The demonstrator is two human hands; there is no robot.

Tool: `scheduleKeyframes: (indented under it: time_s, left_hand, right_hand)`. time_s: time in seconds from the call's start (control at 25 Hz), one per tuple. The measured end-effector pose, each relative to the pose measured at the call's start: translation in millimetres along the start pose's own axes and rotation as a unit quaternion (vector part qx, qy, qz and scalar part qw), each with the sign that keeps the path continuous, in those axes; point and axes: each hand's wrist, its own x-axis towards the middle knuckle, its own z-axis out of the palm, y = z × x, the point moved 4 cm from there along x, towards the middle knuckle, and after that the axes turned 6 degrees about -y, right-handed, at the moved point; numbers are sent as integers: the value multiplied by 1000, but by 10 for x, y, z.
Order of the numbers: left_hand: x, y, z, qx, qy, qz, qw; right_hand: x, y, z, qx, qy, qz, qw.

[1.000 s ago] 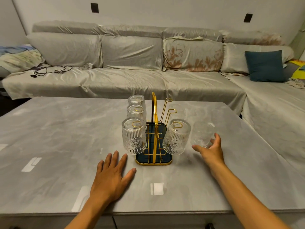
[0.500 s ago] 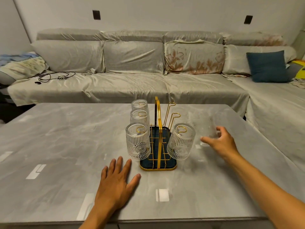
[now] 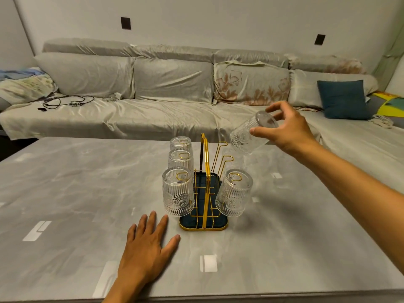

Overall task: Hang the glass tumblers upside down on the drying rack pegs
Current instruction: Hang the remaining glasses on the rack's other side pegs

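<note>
A gold wire drying rack (image 3: 205, 193) with a dark tray base stands mid-table. Three ribbed glass tumblers hang upside down on its left pegs: near (image 3: 177, 192), middle (image 3: 180, 159), far (image 3: 180, 142). One tumbler (image 3: 234, 196) hangs on the near right peg. Two right pegs (image 3: 227, 159) behind it are bare. My right hand (image 3: 288, 127) grips a fifth tumbler (image 3: 249, 134) by its base, tilted mouth-down, in the air above and right of the bare pegs. My left hand (image 3: 146, 243) lies flat on the table, fingers spread, just left of the rack's front.
The grey marble-look table (image 3: 76, 193) carries only the rack. Behind it runs a long grey sofa (image 3: 153, 110) with a cable (image 3: 65, 101) on the seat and a blue cushion (image 3: 343, 99) at the right.
My right hand has lifted the tumbler off the table at the rack's right, raised it and turned it towards upside down. The left hand stays flat on the table.
</note>
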Motion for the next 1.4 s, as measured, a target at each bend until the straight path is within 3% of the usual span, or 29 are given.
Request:
scheduleKeyframes:
  time_s: [0.6,1.4]
  left_hand:
    - [-1,-12,2,-2,4,-2,1000]
    - [46,-33,41,2,-4,-12,1000]
  right_hand:
    - [-7,126,764,-103,-79,-21,991]
    - [46,432,1128,-171,-155,76,970]
